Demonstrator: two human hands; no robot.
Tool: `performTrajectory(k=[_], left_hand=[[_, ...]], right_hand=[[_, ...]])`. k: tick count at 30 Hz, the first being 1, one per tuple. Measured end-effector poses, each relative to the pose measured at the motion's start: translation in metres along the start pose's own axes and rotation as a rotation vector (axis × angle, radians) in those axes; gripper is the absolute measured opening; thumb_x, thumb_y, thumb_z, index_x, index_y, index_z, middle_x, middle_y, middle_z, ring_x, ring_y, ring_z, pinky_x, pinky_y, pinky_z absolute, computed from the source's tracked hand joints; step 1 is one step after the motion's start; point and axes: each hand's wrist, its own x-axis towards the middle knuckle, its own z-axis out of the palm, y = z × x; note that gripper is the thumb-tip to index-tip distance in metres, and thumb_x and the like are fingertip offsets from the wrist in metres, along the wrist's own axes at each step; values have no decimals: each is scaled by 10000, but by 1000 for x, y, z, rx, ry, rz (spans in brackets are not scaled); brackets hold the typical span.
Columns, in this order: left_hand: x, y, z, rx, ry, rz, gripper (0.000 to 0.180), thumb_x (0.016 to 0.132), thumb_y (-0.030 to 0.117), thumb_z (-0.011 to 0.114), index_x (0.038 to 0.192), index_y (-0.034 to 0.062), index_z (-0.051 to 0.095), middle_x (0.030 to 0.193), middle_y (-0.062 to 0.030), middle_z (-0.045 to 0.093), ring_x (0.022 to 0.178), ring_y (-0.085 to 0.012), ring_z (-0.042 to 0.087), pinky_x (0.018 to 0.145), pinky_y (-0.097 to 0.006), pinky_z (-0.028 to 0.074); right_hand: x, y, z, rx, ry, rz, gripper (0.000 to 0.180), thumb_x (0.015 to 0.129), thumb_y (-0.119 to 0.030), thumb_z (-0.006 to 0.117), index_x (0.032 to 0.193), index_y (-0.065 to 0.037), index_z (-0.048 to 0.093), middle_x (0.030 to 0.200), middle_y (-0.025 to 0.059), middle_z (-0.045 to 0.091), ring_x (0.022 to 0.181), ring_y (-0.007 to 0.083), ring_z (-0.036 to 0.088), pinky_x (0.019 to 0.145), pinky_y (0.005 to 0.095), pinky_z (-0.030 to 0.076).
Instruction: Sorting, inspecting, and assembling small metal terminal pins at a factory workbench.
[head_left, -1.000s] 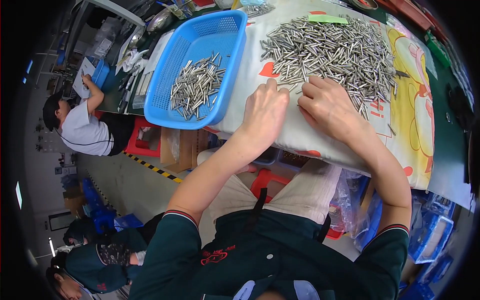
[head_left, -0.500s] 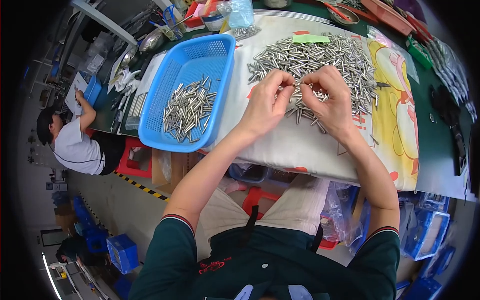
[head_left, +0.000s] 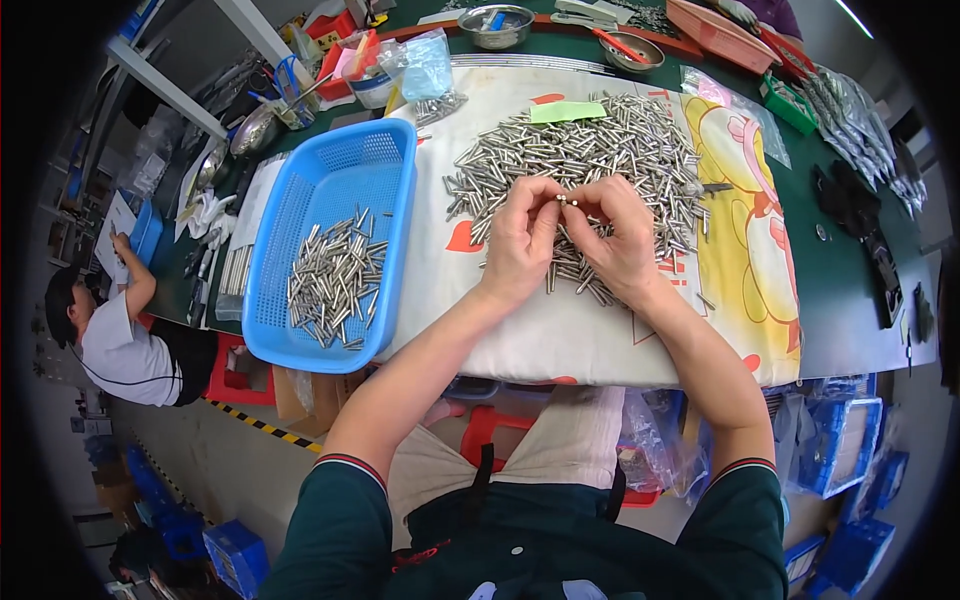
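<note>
Head view: over the cloth, inward from the near edge of the surface, the left hand and right hand meet, each fingertip grip pinching what seem small metal pins, only bright ends showing. The step in hand looks like close fingertip handling; the next move calls for a light, steady pinch. At the cloth's near left corner, a blue basket holds loose pins. Beyond the hands spreads a heap of pins, green paper atop; toward the far edge stands a metal bowl.
</note>
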Motion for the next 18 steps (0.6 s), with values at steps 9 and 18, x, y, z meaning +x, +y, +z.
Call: performTrajectory(k=[9,18], left_hand=[[-1,4,0,-35,3,-8,61,919,1,474,978,13,484,835,-56,581,724,-101,574,650,-243,476],[-2,3,-2,-59,4,-50,65,916,1,485,979,19,487,839,-42,571,739,-89,565,652,-229,471]], right_hand=[[-1,-1,2,-25,7,-25,159,661,37,668,796,-19,606,691,72,543,632,223,518,551,322,412],[-2,-4,1,-20,12,-5,149,671,34,673,802,-16,621,709,68,556,653,224,530,569,321,422]])
